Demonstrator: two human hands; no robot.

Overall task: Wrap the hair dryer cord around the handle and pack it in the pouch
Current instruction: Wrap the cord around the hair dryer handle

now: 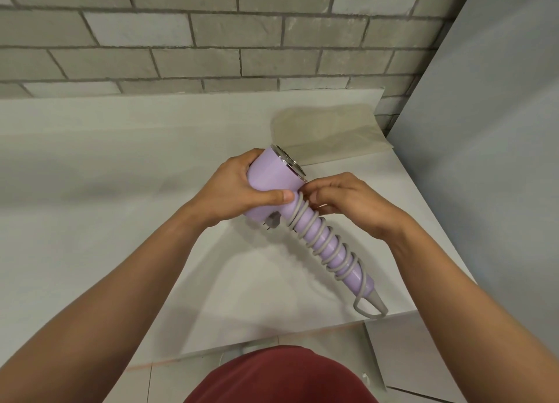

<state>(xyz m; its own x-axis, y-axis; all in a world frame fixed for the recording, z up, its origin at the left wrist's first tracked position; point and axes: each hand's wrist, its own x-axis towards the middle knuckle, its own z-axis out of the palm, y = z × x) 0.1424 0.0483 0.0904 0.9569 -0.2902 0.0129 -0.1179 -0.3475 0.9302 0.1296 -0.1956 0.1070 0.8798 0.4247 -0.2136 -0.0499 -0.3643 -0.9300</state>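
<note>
Left of the hair dryer (269, 175), a white counter (106, 190) spreads out beneath a grey brick wall (181, 48). Against the dryer's left side, the left hand (233, 190) grips the lilac barrel: its fingers curl round the far side and its thumb lies across the front, near where the barrel meets the handle (355, 275). The dryer is held above the counter, with its silver-rimmed end pointing away and its handle slanting down to the right. A grey cord (298, 210) spirals round the handle from top to bottom and ends in a small loop at the handle's tip. Just under the barrel, a grey plug (271, 221) pokes out. At the top of the handle, the right hand (348, 202) has its fingers bent in, pinching the uppermost turn of cord against the dryer. Behind the dryer, a flat beige pouch (332, 130) lies on the counter, well apart from both hands. Farther right of the dryer stands a pale grey panel (499, 115). Below the dryer, a red shirt (281, 375) fills the near edge.
</note>
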